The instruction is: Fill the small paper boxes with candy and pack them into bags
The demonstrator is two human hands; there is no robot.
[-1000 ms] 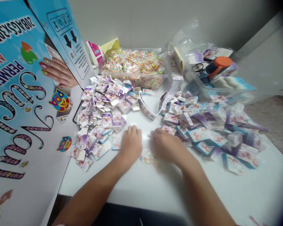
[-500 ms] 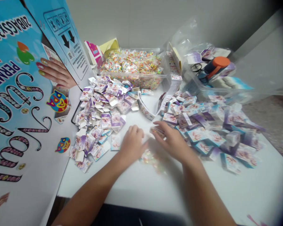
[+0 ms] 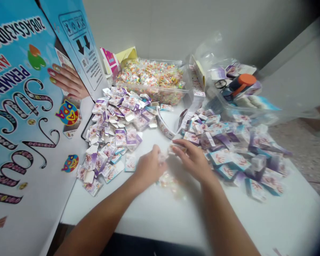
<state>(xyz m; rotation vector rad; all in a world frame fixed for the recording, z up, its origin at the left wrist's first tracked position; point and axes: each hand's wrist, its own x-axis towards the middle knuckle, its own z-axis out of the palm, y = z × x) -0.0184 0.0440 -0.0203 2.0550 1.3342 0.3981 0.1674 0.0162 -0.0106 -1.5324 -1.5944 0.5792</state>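
Between the thumb and fingers of my left hand [image 3: 149,165] is a small clear candy packet [image 3: 163,156], blurred and partly covered. My right hand [image 3: 194,158] grips a small printed box [image 3: 176,149] from its right side, and its fingers hide much of it. The packet is close to the box's left end; I cannot tell whether it is inside. Below both hands, several loose candy packets [image 3: 172,183] lie on the white table [image 3: 154,215].
Small boxes [image 3: 120,106] are heaped on the left, with more boxes [image 3: 229,156] on the right. Behind stands a clear tub [image 3: 149,89] of candy packets. A large printed carton [image 3: 24,117] borders the left side. A plastic bin [image 3: 245,108] holds an orange-capped bottle [image 3: 242,85].
My left hand's fingers have closed into a pinch on a candy packet beside the box. My right hand keeps hold of the box. The whole view has shifted slightly.
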